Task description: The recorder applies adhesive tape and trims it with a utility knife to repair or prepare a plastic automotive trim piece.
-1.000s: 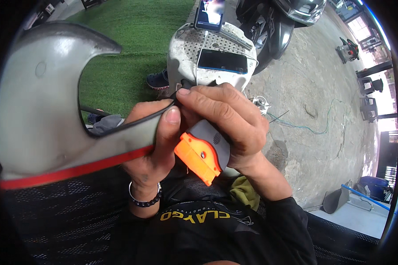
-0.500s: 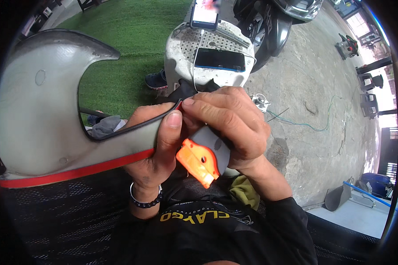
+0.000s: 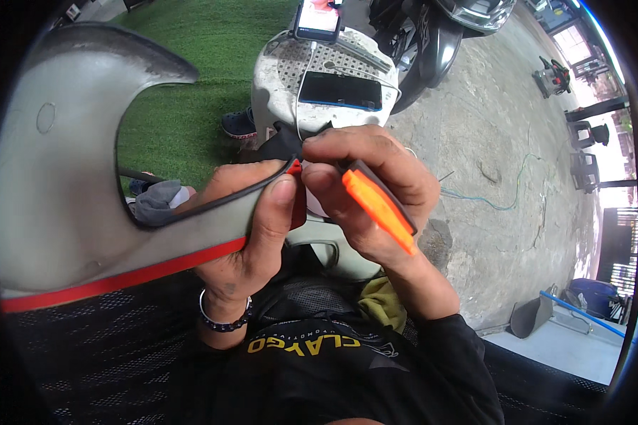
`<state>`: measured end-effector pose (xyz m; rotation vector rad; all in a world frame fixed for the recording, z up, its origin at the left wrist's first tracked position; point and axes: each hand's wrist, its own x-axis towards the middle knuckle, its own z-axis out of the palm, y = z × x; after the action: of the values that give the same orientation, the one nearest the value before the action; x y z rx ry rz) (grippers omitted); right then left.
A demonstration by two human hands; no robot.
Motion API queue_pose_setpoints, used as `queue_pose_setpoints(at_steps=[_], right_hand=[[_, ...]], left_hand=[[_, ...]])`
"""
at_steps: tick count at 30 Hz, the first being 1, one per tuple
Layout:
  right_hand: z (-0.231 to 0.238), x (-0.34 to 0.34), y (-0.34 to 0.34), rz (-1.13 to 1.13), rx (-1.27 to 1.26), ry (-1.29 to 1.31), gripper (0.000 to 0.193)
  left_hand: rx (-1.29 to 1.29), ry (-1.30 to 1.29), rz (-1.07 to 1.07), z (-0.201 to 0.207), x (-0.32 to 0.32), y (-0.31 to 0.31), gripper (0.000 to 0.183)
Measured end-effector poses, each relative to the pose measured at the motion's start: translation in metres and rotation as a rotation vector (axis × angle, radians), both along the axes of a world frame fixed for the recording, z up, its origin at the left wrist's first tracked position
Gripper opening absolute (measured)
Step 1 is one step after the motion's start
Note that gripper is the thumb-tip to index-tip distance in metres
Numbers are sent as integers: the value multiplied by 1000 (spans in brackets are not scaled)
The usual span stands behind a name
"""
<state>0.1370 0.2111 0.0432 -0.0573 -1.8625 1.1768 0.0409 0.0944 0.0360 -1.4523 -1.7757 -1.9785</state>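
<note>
A pale panel [image 3: 57,184] was pinched by the left hand [image 3: 252,241], most of it left of the grip; its end could have slipped were that pinch loosened. Right of it, an orange-and-black tool [image 3: 379,209] was held in the right hand [image 3: 393,170], whose fingertips [image 3: 317,147] were placed near the panel's end. No container was identified.

I'm wearing a black fabric shirt [image 3: 340,386], bold yellow lettering [image 3: 305,345] across it, dark beaded bracelet [image 3: 223,326] and pale band [image 3: 203,305] round my left wrist [image 3: 224,309]!
</note>
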Motion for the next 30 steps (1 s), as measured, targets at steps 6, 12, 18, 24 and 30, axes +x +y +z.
queue_pose_setpoints(at_steps=[6, 12, 18, 24, 30], right_hand=[[-2, 6, 2, -102, 150, -36, 21], [-5, 9, 6, -178, 376, -46, 26], [-21, 7, 10, -24, -308, -4, 18], [-17, 14, 13, 191, -407, 135, 8], [-10, 20, 10, 172, -340, -6, 12]], left_hand=[[-6, 48, -26, -3, 5, 3, 14], [33, -19, -55, -9, 12, 6, 19], [-95, -482, -143, 10, 31, 0, 16], [-113, -583, -185, 16, 29, -1, 16], [-106, -531, -224, 7, 25, 2, 15]])
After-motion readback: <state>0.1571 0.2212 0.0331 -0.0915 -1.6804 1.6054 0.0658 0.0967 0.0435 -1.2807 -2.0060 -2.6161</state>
